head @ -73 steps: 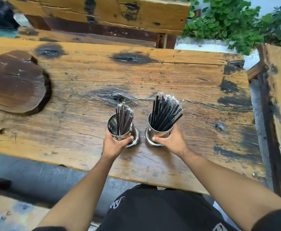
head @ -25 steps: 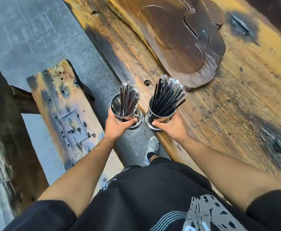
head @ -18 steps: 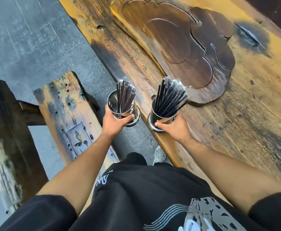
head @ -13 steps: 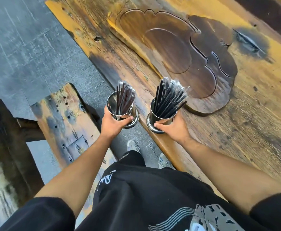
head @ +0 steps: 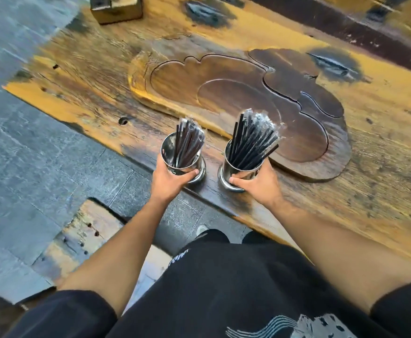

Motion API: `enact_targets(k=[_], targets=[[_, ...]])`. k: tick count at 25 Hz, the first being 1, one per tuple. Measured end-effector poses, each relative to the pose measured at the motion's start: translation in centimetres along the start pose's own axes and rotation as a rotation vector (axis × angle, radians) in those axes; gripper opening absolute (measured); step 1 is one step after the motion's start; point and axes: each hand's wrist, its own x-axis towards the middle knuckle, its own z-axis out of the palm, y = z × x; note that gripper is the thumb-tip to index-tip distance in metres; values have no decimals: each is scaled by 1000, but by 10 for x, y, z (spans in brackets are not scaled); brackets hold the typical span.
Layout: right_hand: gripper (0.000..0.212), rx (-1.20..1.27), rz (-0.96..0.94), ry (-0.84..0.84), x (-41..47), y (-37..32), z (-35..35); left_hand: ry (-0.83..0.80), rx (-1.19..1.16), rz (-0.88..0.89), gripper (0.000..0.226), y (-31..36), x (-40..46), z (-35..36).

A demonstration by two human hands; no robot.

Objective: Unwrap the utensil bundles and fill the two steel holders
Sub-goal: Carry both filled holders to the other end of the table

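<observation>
Left hand point(head: 169, 179) and right hand point(head: 256, 182) each grip a shiny steel holder of black wrapped sticks point(head: 183, 159), apparently near the dark carved wooden tray point(head: 309, 132); keep both upright.

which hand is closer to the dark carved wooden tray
Right. The right hand grips its steel holder at the tray's near edge; the left hand holds its own further left.

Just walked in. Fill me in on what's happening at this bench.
A person stands at the edge of a worn wooden table with a steel holder in each hand. The left hand grips the left holder, part-filled with dark wrapped sticks. The right hand grips the right holder, packed with black sticks in clear wrap. Both holders are at the table's near edge, before a dark carved tray.
</observation>
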Motion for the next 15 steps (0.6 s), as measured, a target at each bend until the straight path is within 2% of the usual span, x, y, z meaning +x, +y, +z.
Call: enact_targets(k=[6,11,15], targets=[[87,31,58,65,22,-6,8,-120,30,37,93,21,52,-1],[67,78,50,91,53,-11,2,-130,73,77,91,48,81,9],[78,114,48,112,72,-28,-4,-145,94,107,89,63,111,10]])
